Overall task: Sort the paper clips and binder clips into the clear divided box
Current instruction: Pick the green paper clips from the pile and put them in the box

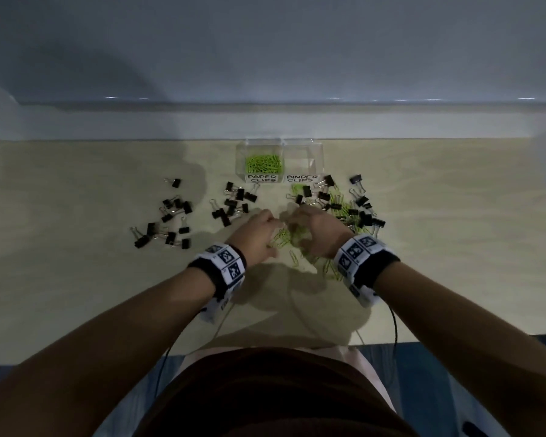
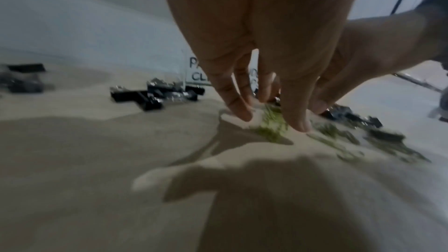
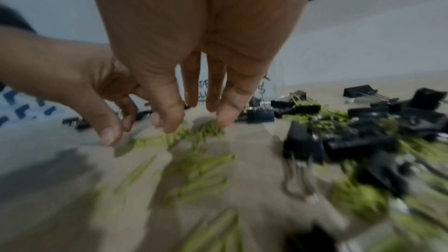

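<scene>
Clear divided plastic box [image 1: 316, 152] at far edge of pale wood-grain tabletop [image 1: 76, 247], against grey-white wall [image 1: 265, 42]. Labelled "PAPER CLIPS" (left cell, green paper clips [image 1: 264, 163] inside) and "BINDER CLIPS". Black binder clips [image 1: 234, 203] scattered left, centre, right. Left hand [image 1: 259, 236] and right hand [image 1: 312, 230] fingers extended downward, touching loose green clips [image 3: 201, 171]; grip indeterminate.

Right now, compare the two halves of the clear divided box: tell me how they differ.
The half labelled PAPER CLIPS holds a heap of green paper clips; the half labelled BINDER CLIPS looks empty. The first sits left, the second right. Both are clear plastic with handwritten white labels, and look alike in size.
</scene>
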Action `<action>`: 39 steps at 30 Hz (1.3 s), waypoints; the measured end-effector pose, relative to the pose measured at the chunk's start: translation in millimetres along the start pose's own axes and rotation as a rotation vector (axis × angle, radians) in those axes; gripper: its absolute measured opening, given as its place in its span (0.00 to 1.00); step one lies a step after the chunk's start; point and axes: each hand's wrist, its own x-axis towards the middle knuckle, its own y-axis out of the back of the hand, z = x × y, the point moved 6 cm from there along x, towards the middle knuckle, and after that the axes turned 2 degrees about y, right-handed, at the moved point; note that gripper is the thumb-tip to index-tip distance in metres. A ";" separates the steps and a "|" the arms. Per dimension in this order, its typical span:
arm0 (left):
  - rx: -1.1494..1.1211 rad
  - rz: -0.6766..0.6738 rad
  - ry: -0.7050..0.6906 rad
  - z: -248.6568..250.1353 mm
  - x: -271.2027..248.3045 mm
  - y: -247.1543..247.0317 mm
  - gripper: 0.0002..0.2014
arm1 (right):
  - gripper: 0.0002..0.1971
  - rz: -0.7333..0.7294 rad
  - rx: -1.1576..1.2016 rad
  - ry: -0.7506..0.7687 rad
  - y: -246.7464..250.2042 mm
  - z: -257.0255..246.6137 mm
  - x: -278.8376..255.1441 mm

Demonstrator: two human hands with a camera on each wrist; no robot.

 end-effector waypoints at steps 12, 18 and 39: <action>-0.102 0.130 0.145 10.7 17.3 -18.8 0.13 | 0.11 0.253 0.129 -0.006 -13.5 0.7 -22.6; -0.022 0.086 0.110 19.7 16.0 -18.4 0.08 | 0.05 0.400 0.206 0.012 -12.7 1.6 -25.9; -0.441 0.513 0.260 -29.5 47.0 135.9 0.05 | 0.11 0.433 0.346 -0.180 123.3 -26.5 77.3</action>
